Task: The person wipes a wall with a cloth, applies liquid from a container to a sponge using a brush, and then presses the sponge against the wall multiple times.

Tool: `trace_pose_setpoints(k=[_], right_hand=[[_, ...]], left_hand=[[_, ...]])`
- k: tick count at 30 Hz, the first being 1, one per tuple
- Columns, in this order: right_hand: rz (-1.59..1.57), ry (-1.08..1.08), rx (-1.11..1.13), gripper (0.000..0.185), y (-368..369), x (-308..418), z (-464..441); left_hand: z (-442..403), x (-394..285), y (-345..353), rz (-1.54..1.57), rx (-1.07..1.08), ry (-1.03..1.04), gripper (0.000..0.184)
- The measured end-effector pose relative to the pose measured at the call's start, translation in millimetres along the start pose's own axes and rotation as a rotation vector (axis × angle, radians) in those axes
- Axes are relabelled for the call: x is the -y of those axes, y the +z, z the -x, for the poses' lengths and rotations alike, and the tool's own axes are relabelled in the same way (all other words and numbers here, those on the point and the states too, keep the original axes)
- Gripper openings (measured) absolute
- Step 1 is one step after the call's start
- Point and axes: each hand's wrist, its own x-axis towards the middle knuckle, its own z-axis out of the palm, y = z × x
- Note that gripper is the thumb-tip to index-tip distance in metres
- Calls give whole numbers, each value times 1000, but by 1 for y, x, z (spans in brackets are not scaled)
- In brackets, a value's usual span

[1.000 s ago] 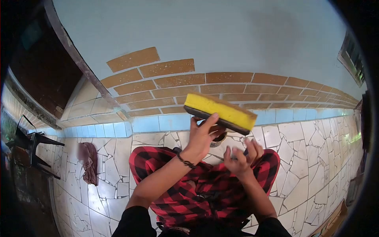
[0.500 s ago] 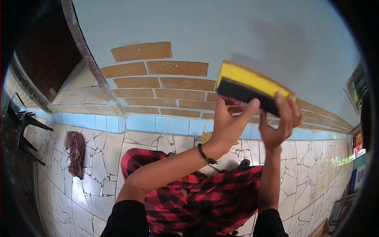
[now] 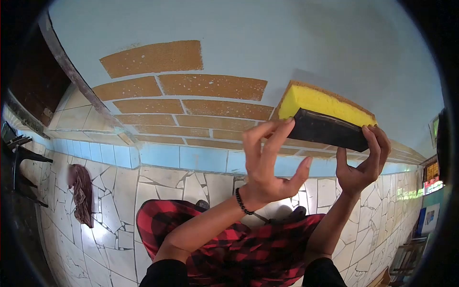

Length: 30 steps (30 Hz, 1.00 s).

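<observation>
**Sponge (image 3: 325, 104) up at the wall (image 3: 248, 43), right side pinched, left thumb loose**

I have the thick yellow sponge in front of me, tilted so its right end sits lower than its left. Its black backing (image 3: 330, 130) faces me and its brown far side is turned to the wall; whether the two touch, I cannot tell.

My right grip (image 3: 363, 173) pinches the right end, fingertips over the corner of the backing and thumb against its lower edge. My left grip (image 3: 270, 172) is spread wide: the fingertips rest on the backing's left corner, while the thumb stands well apart, below the sponge and off it. A dark braided bracelet (image 3: 243, 203) circles that wrist.

Left of the sponge, brown brick shapes (image 3: 210, 86) run in rows along the wall above a band of blue tiles (image 3: 203, 158). My red-and-black checked trousers (image 3: 177, 220) are below my arms, and a crumpled brown cloth (image 3: 82, 196) lies on the stone floor (image 3: 110, 205) to the left. At far right, a poster (image 3: 429, 217) carries print too small to read.
</observation>
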Motion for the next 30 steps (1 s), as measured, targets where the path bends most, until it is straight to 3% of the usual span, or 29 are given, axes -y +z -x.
trace_pose_setpoints(k=[8, 30], right_hand=[[29, 10, 78, 65, 23, -5, 17], [20, 26, 71, 64, 41, -11, 26]], left_hand=[[22, 12, 8, 42, 89, -180, 80], [25, 18, 11, 106, 76, -223, 79]])
